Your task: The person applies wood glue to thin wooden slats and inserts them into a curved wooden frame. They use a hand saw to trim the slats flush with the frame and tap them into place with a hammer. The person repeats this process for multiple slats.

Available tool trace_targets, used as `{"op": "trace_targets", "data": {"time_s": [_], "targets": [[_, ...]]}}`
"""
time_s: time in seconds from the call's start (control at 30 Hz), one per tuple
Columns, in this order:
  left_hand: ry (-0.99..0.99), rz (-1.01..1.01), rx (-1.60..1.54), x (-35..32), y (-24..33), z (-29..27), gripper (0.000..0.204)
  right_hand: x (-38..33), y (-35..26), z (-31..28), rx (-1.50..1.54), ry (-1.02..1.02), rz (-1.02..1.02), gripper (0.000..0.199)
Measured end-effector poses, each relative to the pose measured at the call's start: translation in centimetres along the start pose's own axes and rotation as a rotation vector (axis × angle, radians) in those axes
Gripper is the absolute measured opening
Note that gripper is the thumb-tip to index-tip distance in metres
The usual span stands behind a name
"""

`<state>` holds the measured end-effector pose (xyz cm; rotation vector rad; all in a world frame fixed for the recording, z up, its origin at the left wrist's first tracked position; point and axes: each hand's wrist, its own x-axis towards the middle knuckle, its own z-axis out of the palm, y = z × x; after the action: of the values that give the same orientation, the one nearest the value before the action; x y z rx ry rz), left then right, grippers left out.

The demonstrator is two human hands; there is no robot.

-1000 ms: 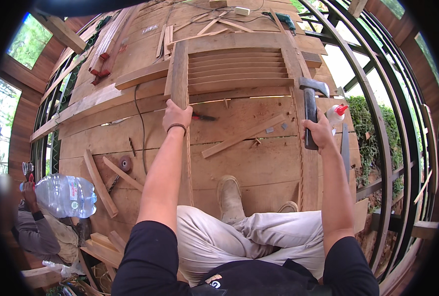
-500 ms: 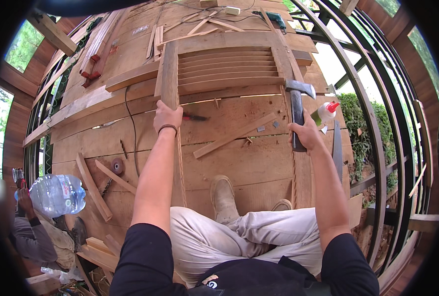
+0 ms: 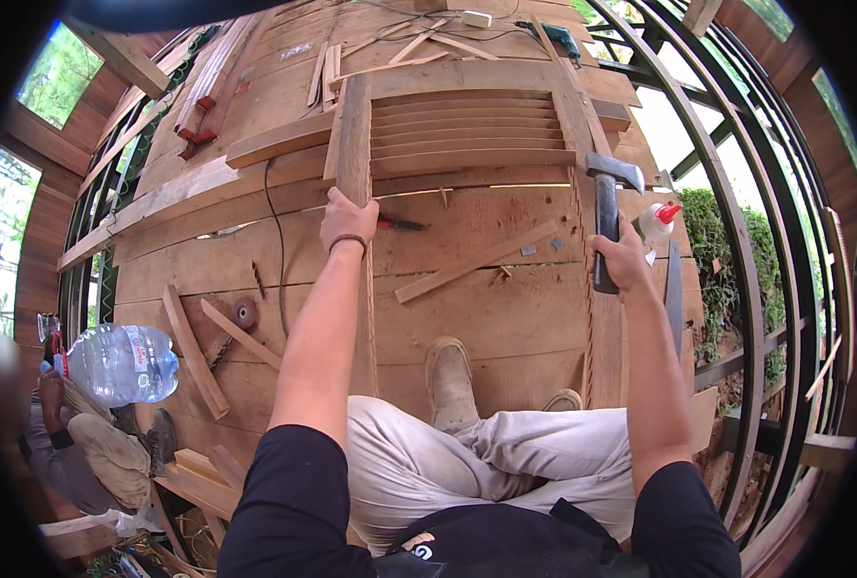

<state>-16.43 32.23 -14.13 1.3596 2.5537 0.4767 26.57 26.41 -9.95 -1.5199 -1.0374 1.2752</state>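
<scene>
A wooden louvred frame with several slats lies before me, its two long side pieces running toward my legs. My left hand is closed round the left side piece, just below the slats. In my right hand is a hammer, gripped by its dark handle. Its metal head is up, over the right side piece near the lowest slat. A glue bottle with a red tip lies just right of the hammer. Between the side pieces are a loose wooden strip and a red-and-black tool.
Left of me another person's hand is at a large clear water bottle. Wood offcuts, a drill bit and a round disc lie on the planks. A green power drill and cables lie farther off. A metal railing bounds the right.
The whole view has shifted, so the scene sits slightly farther right. Both my hands keep their grips, and the hammer stays nearly in place over the right side piece.
</scene>
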Motion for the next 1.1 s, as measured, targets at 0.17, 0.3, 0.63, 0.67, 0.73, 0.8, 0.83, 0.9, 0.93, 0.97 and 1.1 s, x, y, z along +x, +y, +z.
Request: {"op": "trace_targets", "data": {"time_s": [0.17, 0.3, 0.63, 0.67, 0.73, 0.8, 0.83, 0.9, 0.93, 0.97, 1.1], "targets": [[-0.002, -0.009, -0.001, -0.3, 0.4, -0.2, 0.072, -1.2, -0.2, 0.2, -0.083, -0.034, 0.004, 0.072], [0.015, 0.005, -0.005, -0.5, 0.2, -0.4, 0.074, -0.6, 0.1, 0.1, -0.066, 0.037, -0.019, 0.072], [0.014, 0.013, -0.012, -0.5, 0.9, 0.2, 0.073, -4.7, 5.8, 2.4, -0.499, 0.165, -0.277, 0.087], [0.016, -0.006, 0.000, -0.3, -0.1, 0.0, 0.072, -6.8, 4.6, 4.2, -0.543, 0.053, -0.121, 0.088], [0.013, -0.015, -0.002, -0.2, -0.5, -0.4, 0.071, -9.8, 3.5, 6.4, -0.532, -0.137, 0.036, 0.088], [0.016, 0.001, -0.026, -0.6, 0.3, -0.5, 0.070, -10.4, 5.1, 7.4, -0.482, -0.285, 0.124, 0.084], [0.020, 0.008, -0.035, -0.8, 0.8, -0.5, 0.070, -10.1, 6.7, 7.8, -0.487, -0.350, 0.205, 0.082], [0.013, 0.007, -0.025, -0.8, 1.0, -0.4, 0.071, -9.9, 9.7, 8.4, -0.634, -0.406, 0.126, 0.079], [0.012, 0.002, -0.016, -0.5, 0.7, -0.6, 0.071, -9.9, 10.2, 8.4, -0.660, -0.465, 0.160, 0.080], [0.021, 0.001, -0.009, -0.2, 0.6, -0.6, 0.071, -9.9, 10.9, 8.1, -0.686, -0.516, 0.198, 0.080], [0.022, -0.009, -0.005, -0.2, 0.4, 0.0, 0.072, -9.1, 12.6, 6.9, -0.854, -0.614, 0.093, 0.082]]}}
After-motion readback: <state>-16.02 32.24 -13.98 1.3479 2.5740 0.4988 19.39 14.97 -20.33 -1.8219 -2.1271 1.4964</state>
